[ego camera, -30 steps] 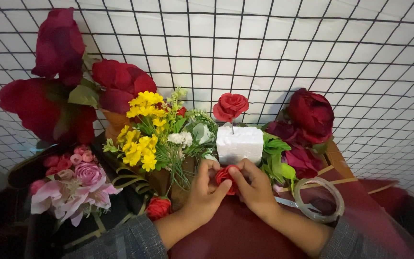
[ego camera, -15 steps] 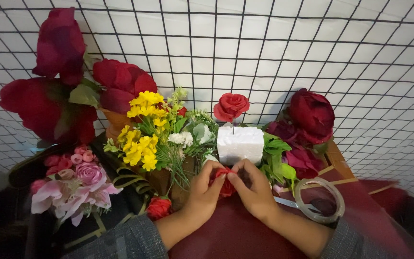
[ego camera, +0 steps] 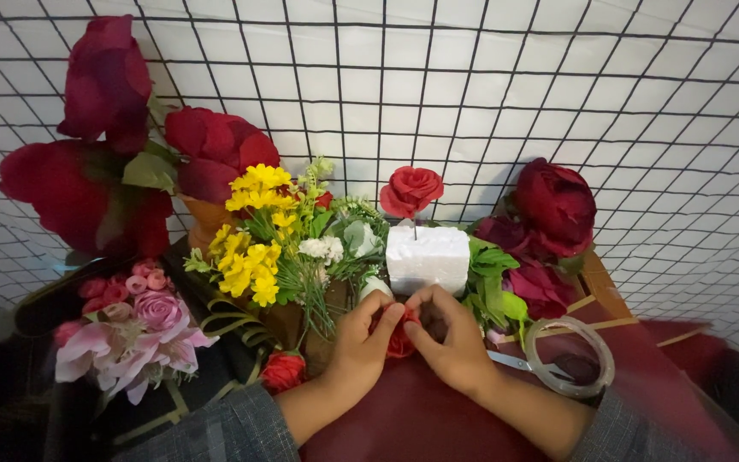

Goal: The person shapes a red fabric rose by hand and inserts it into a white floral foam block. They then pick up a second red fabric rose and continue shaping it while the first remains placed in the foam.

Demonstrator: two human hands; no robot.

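Red rose [ego camera: 400,335], white foam block [ego camera: 427,258], yellow blooms [ego camera: 252,248], pink flowers [ego camera: 134,329], perhaps maroon tabletop [ego camera: 404,419].

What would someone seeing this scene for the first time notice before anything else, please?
Probably the left hand and right hand meeting at bottom centre, pinching a small red rose head between them. Just behind stands a white foam block with a single red rose stuck upright in it. Large dark red roses tower at upper left, beside a bright yellow flower bunch.
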